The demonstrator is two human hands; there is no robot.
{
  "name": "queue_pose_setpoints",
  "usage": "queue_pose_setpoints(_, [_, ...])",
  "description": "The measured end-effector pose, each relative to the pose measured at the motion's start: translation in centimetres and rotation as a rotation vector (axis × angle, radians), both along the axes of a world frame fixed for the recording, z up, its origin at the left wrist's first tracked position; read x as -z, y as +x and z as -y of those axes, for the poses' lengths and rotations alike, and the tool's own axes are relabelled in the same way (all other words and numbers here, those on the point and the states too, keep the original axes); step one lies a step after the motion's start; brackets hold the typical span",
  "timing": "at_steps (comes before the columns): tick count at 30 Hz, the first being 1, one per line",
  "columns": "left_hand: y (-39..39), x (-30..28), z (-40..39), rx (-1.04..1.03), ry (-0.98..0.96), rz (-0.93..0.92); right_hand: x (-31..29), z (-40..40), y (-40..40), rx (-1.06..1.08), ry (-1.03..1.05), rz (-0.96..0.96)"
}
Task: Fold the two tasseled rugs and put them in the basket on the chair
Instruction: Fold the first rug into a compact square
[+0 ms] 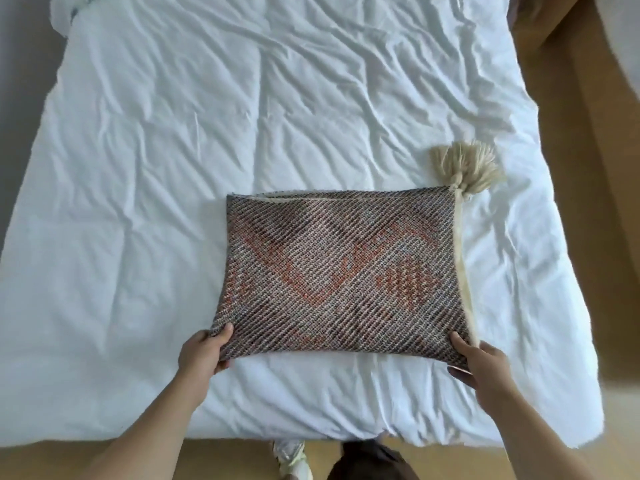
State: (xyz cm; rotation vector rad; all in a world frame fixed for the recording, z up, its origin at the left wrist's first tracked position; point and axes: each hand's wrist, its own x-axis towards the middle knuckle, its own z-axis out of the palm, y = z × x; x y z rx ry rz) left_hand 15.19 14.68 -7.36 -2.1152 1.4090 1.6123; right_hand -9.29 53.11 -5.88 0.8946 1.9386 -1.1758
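**Head view: folded rug gripped at both near corners**

Head camera looks down on a bed [138, 202] covered by a rumpled white duvet, with one rug [341, 271] lying flat on it, nearer the foot edge and a little right of centre. The rug is folded into a rectangle whose long axis runs left to right across the bed; its short sides point away from the person. Its weave is coarse, in fine diagonal ribs of grey, dark and pale thread, with rust-orange zigzag and diamond shapes worked across the middle. A cream binding runs down the right edge, and a thick beige tassel [467, 168] fans out from the far right corner onto the duvet.

The left hand [204, 351] is closed on the near left corner, thumb on top and fingers curled under the fabric. The right hand [481, 365] grips the near right corner the same way, thumb on the weave and fingers beneath the edge. Both forearms are bare.

The duvet around the rug is creased all over but carries nothing else. Tan wood floor [588, 168] shows along the right side and below the foot of the bed, where the person's feet [294, 459] stand close to the mattress.
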Motion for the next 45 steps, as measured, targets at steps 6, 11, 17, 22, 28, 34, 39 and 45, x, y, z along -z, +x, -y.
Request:
queue_pose_setpoints(6, [6.5,-2.0,-3.5,0.104,0.303,-0.047,0.1,-1.5,7.4,-0.406,0.58,-0.038])
queue_pose_setpoints(11, [3.2,-4.8,-3.3,0.199,0.124,-0.219,-3.3,6.5,11.0,-0.722,0.507,-0.274])
queue_pose_setpoints(17, [1.2,-6.0,-4.0,0.356,-0.069,-0.122,-4.9,23.7,11.8,-1.097,0.144,-0.426])
queue_pose_setpoints(22, [1.9,-6.4,-6.6,0.597,-0.294,-0.036,-3.7,36.2,12.7,-1.284,0.15,-0.369])
queue_pose_setpoints(28, [0.4,-7.4,-10.3,0.787,-0.29,-0.173,-2.6,38.4,10.9,-1.236,0.36,-0.444])
queue_pose_setpoints(34, [-5.5,-7.9,-14.3,0.994,-0.364,-0.326,-6.2,29.2,0.7,-0.869,0.17,-0.512])
queue_pose_setpoints(39, [-12.4,-8.6,-21.5,1.215,-0.419,-0.489,-7.1,17.9,-7.5,-0.563,0.123,-0.49])
queue_pose_setpoints(45, [-17.2,-7.2,-27.6,1.646,-0.083,-0.53,-1.8,7.2,-12.9,-0.452,0.191,-0.318])
